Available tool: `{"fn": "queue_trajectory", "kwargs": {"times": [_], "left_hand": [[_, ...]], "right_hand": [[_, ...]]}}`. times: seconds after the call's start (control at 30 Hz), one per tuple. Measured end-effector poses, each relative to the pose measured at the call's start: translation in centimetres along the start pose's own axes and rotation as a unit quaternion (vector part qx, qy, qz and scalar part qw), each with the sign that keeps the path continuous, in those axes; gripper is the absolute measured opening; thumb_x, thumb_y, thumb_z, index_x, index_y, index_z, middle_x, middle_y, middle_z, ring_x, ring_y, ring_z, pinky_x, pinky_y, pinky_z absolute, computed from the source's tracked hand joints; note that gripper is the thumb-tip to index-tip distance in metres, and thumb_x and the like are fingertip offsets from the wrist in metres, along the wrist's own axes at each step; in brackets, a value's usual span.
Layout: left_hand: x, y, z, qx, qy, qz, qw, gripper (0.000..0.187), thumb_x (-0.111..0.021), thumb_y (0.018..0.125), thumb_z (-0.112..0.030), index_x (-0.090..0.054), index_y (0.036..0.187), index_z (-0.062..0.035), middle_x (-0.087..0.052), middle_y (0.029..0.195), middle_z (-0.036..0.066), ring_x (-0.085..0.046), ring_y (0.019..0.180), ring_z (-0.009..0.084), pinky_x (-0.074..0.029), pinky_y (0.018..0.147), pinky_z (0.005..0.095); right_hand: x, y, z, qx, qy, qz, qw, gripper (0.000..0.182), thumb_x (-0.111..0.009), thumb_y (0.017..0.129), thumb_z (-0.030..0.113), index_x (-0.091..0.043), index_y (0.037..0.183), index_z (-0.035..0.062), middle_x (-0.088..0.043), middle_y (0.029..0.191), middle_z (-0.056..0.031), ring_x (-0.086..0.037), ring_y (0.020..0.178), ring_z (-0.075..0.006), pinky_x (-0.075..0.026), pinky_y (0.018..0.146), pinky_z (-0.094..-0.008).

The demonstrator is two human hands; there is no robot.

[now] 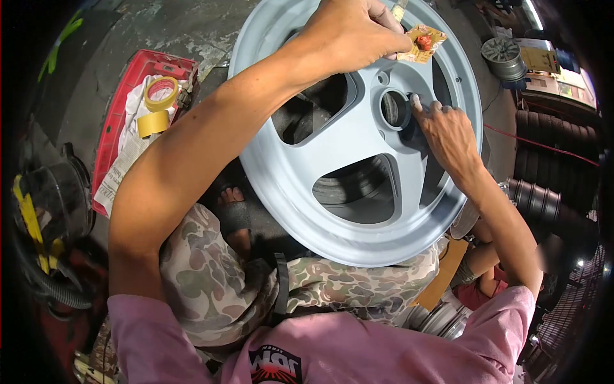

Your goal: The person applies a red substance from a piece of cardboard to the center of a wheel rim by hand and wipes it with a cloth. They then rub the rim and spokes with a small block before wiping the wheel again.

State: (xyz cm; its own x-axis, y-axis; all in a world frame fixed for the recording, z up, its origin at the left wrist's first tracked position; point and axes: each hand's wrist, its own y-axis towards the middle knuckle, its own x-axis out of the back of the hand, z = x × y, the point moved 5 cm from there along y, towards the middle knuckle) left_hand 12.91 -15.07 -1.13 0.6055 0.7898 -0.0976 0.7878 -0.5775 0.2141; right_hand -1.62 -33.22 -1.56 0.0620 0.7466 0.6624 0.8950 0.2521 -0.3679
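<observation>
Two hands: left hand (348, 32) pinches a half-hidden card (422, 43); right hand (448, 131), fingers together, touches wheel (358, 137).

1 view only, head-mounted, fisheye with dark corners. Looks steeply down and forward over the person's chest and lap, very close to the wheel rim (358, 147) propped there; floor and red crate (121, 109) at frame left.

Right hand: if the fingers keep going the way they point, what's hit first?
Likely nothing new: the right hand already has a fingertip at the rim of the hub bore of the grey wheel; depth unclear.
</observation>
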Motion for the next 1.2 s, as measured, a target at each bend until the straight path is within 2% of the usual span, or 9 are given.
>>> {"fn": "queue_trajectory", "kwargs": {"times": [0.1, 0.23, 0.3, 0.4, 0.53, 0.7, 0.93, 1.0, 1.2], "left_hand": [[-0.2, -0.3, -0.8, 0.028, -0.003, -0.002, 1.000, 0.023, -0.078, 0.083, -0.014, -0.069, 0.069, 0.0015, -0.060, 0.061, -0.002, -0.050, 0.057, 0.0041, -0.039, 0.049, 0.0265], [-0.1, -0.2, -0.5, 0.029, 0.007, -0.006, 1.000, 0.022, -0.077, 0.083, -0.012, -0.069, 0.069, 0.0017, -0.061, 0.061, -0.002, -0.051, 0.057, 0.0043, -0.039, 0.049, 0.0267], [-0.2, 0.0, -0.2, -0.001, -0.027, 0.004, 1.000, 0.023, -0.077, 0.083, -0.013, -0.069, 0.069, 0.0020, -0.061, 0.060, -0.001, -0.051, 0.057, 0.0046, -0.040, 0.050, 0.0270], [0.0, 0.1, -0.4, -0.049, -0.019, 0.015, 0.999, 0.024, -0.079, 0.082, -0.015, -0.070, 0.068, 0.0024, -0.062, 0.060, 0.001, -0.052, 0.057, 0.0057, -0.042, 0.051, 0.0283], [-0.2, 0.0, -0.9, -0.003, 0.016, -0.009, 1.000, 0.026, -0.081, 0.080, -0.018, -0.070, 0.069, 0.0030, -0.062, 0.059, 0.002, -0.052, 0.057, 0.0061, -0.043, 0.051, 0.0293], [0.4, 0.0, -2.5, -0.004, 0.035, 0.031, 0.999, 0.028, -0.083, 0.079, -0.020, -0.071, 0.071, 0.0037, -0.062, 0.059, 0.002, -0.052, 0.058, 0.0053, -0.043, 0.051, 0.0297], [-0.3, 0.6, -0.7, 0.006, 0.023, 0.001, 1.000, 0.026, -0.082, 0.079, -0.019, -0.072, 0.072, 0.0036, -0.063, 0.060, 0.002, -0.053, 0.058, 0.0056, -0.043, 0.051, 0.0292], [-0.2, 0.5, -0.9, 0.011, 0.026, -0.003, 1.000, 0.025, -0.082, 0.080, -0.020, -0.073, 0.074, 0.0034, -0.064, 0.061, 0.003, -0.055, 0.059, 0.0059, -0.044, 0.052, 0.0291], [-0.2, -0.2, -3.2, 0.037, 0.050, 0.001, 0.998, 0.026, -0.082, 0.081, -0.019, -0.073, 0.074, 0.0040, -0.066, 0.062, 0.004, -0.055, 0.058, 0.0064, -0.045, 0.052, 0.0285]], "right_hand": [[0.1, 0.4, 0.4, 0.002, -0.031, 0.012, 0.999, 0.041, -0.057, 0.095, 0.008, -0.059, 0.136, 0.0084, -0.065, 0.083, -0.0136, -0.070, 0.067, -0.0242, -0.054, 0.057, -0.0357], [-0.4, 0.9, -0.6, 0.009, -0.003, 0.043, 0.999, 0.040, -0.057, 0.096, 0.009, -0.060, 0.135, 0.0086, -0.065, 0.079, -0.0130, -0.070, 0.064, -0.0243, -0.053, 0.054, -0.0355], [-0.6, 0.8, -1.3, 0.043, 0.030, 0.045, 0.998, 0.039, -0.058, 0.095, 0.009, -0.060, 0.135, 0.0087, -0.064, 0.077, -0.0128, -0.070, 0.063, -0.0245, -0.053, 0.052, -0.0353], [-0.4, -0.1, -1.3, 0.032, 0.038, 0.048, 0.998, 0.041, -0.058, 0.095, 0.009, -0.060, 0.136, 0.0089, -0.064, 0.077, -0.0124, -0.070, 0.063, -0.0247, -0.053, 0.053, -0.0356], [0.1, -0.6, -1.1, 0.019, 0.049, 0.023, 0.998, 0.037, -0.056, 0.096, 0.007, -0.061, 0.132, 0.0055, -0.066, 0.076, -0.0131, -0.071, 0.066, -0.0256, -0.055, 0.056, -0.0365], [-0.9, -1.2, -1.3, 0.018, 0.071, 0.011, 0.997, 0.048, -0.056, 0.096, 0.008, -0.054, 0.144, 0.0071, -0.066, 0.075, -0.0125, -0.071, 0.066, -0.0252, -0.054, 0.055, -0.0372], [-0.5, -0.7, -1.1, -0.005, 0.057, 0.041, 0.998, 0.052, -0.056, 0.096, 0.006, -0.051, 0.148, 0.0063, -0.066, 0.077, -0.0128, -0.071, 0.067, -0.0246, -0.054, 0.056, -0.0358], [-0.6, -0.6, -1.0, -0.032, 0.034, 0.058, 0.997, 0.060, -0.055, 0.094, 0.004, -0.047, 0.153, 0.0104, -0.064, 0.080, -0.0133, -0.068, 0.065, -0.0240, -0.055, 0.059, -0.0379], [-0.5, -0.6, -1.1, -0.028, 0.035, 0.064, 0.997, 0.059, -0.056, 0.095, 0.004, -0.047, 0.153, 0.0100, -0.065, 0.078, -0.0128, -0.068, 0.063, -0.0240, -0.054, 0.056, -0.0380]]}}
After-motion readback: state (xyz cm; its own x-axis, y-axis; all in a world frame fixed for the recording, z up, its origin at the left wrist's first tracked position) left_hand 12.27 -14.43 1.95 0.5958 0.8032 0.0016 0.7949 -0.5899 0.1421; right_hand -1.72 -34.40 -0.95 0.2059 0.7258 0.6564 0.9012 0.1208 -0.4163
